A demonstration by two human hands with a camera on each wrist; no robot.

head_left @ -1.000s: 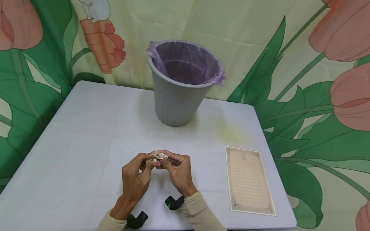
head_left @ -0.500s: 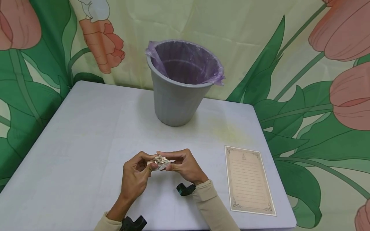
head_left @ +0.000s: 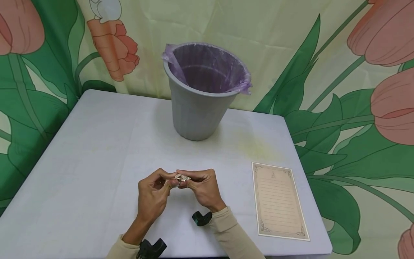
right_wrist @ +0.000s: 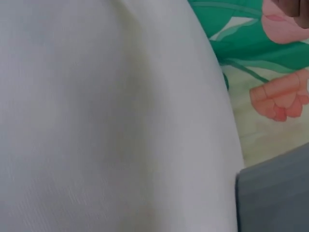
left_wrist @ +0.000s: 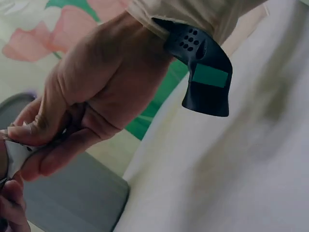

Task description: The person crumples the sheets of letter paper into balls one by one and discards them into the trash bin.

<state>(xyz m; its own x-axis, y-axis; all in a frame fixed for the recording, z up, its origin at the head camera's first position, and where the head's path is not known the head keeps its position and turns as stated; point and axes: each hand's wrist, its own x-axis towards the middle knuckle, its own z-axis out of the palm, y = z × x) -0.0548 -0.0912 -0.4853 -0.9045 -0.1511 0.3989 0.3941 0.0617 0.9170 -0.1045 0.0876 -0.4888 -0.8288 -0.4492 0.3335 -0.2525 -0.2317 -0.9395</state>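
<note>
A small crumpled piece of shiny gold-silver foil (head_left: 183, 177) is held between both hands, above the front of the table. My left hand (head_left: 152, 194) pinches its left side between thumb and fingers. From the right, my right hand (head_left: 207, 190) pinches the other side, thumbs close together. The fingers cover much of the foil, and what may be inside cannot be seen. In the left wrist view the pale foil (left_wrist: 17, 155) shows at the left edge, under a thumb. The right wrist view catches only a bit of a hand in its top corner.
A grey bin (head_left: 200, 115) with a purple liner (head_left: 207, 77) stands at the back of the white-covered table (head_left: 97, 151). Lined, bordered paper (head_left: 280, 201) lies at the right. A tulip-patterned cloth (head_left: 258, 32) hangs behind. Each wrist wears a black camera (head_left: 202, 218).
My right hand moved right with its fingers straighter, then came back in toward the left hand. Less of the foil shows now between the fingers. The bin and paper stay put.
</note>
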